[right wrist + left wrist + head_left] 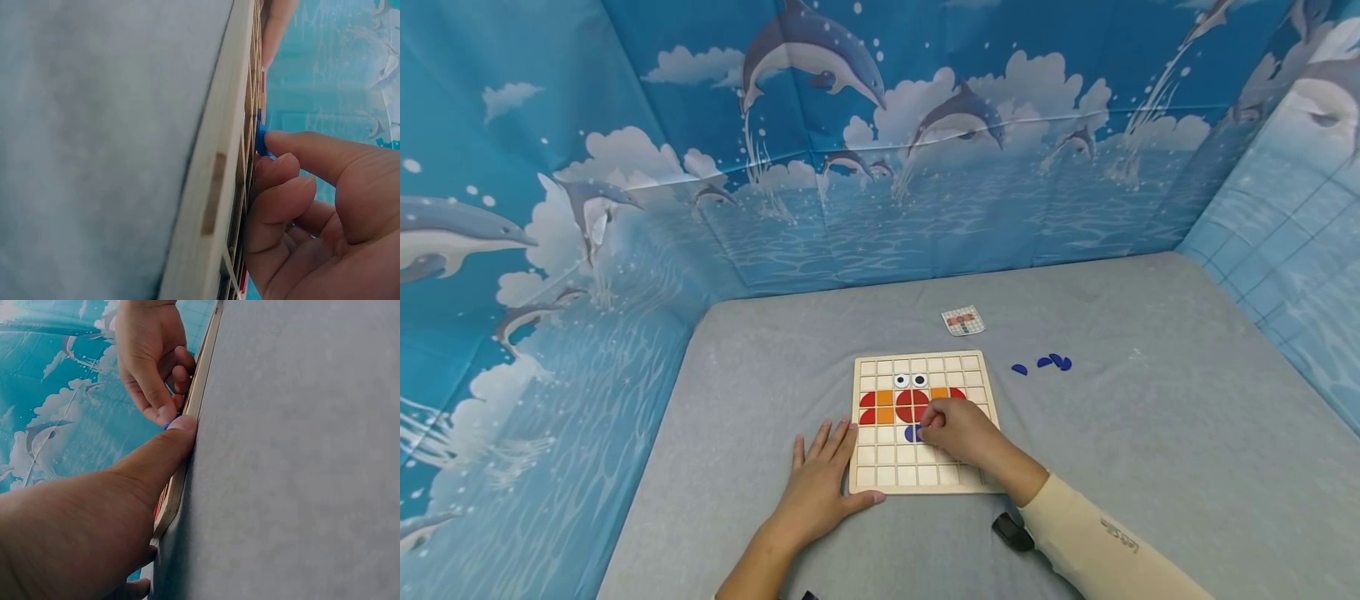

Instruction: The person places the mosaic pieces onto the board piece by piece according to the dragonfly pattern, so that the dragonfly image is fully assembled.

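Observation:
A wooden grid board (pixel 865 477) lies on the grey cloth, with red and orange pieces and two round eye pieces (pixel 902 381) set in its squares. My right hand (pixel 958 427) is over the middle of the board, thumb and fingertips pinching a small blue piece (pixel 261 139) close at the grid. Just left of those fingertips, a blue rounded piece (pixel 910 433) sits in a square below the red circle (pixel 906 406). My left hand (pixel 825 475) lies with fingers spread along the board's left side, its thumb by the front edge.
Several blue half-round pieces (pixel 1018 369) lie on the cloth right of the board. Behind the board is a small picture card (pixel 962 321) with a grid pattern. A black object (pixel 1012 532) shows by the right sleeve. Dolphin-printed curtains (pixel 925 217) border the table.

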Tool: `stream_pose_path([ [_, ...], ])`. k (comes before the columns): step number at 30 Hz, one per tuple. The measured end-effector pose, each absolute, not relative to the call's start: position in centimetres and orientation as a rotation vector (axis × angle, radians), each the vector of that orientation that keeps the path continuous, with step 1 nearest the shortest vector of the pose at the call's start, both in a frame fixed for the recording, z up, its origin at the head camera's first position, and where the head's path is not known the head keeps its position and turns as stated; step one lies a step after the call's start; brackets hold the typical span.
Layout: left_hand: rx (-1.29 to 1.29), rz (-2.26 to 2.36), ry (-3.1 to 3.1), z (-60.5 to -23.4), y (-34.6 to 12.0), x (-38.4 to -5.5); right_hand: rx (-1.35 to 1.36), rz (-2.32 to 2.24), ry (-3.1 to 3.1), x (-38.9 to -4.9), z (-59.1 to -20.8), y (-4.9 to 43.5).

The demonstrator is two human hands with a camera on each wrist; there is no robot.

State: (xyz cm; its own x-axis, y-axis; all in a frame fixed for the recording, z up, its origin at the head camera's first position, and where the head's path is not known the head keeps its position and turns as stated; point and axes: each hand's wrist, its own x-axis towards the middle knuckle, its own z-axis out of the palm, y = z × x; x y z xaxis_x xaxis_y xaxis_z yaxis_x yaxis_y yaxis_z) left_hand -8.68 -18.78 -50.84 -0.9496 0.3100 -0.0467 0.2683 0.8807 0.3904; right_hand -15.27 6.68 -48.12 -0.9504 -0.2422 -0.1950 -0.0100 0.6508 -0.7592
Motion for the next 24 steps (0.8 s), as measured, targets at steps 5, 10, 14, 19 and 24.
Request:
stream_pose_path([
  [5,0.442,0.578,2.936,-50.8,-18.7,-8.7,-0.203,-1.19,2.618,-15.1,-48.1,6.5],
  [10,0.445,0.575,2.936,-50.8,-18.7,-8.7,-0.199,-1.207,2.609,-15.1,-47.9,6.6],
  [14,0.454,0.574,2.944,-50.8,-18.8,-8.6,-0.21,-1.23,2.604,-15.2,-47.8,7.0],
  [19,0.457,0.573,2.951,-50.7,-18.7,-8.6,-0.224,-1.321,2.591,-15.5,-47.4,7.7],
  [24,0.449,0.581,2.941,-50.7,-18.7,-8.6,-0.183,-1.424,2.562,-16.0,-46.9,8.7],
])
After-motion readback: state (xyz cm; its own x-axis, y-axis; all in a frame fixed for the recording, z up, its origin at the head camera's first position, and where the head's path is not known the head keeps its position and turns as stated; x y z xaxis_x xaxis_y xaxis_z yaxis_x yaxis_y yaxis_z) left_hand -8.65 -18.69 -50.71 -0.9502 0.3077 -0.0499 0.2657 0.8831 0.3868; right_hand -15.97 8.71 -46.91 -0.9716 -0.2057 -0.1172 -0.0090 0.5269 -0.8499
